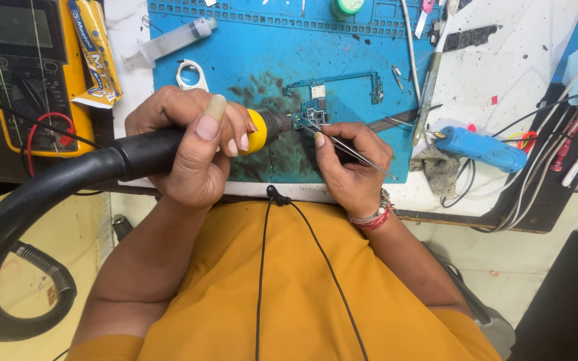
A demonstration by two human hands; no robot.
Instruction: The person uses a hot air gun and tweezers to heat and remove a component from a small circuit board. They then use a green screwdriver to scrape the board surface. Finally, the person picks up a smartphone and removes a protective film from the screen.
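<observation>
The left hand (192, 144) is wrapped fully round the hot-air handpiece (168, 150), its thick black hose (28, 220) looping off to the side so the nozzle (277, 124) can lie low and level, aimed at the small circuit board (316, 110). The right hand (352, 164) pinches fine tweezers (342, 144) pen-style, heel braced near the desk (503, 60) edge for steadiness — tips meeting the board beside the nozzle. The board sits on the blue mat (269, 60), close to the person's chest.

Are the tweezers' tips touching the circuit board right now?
Touching. The head view shows the tweezers in the right hand, tips resting on the small circuit board.
</observation>
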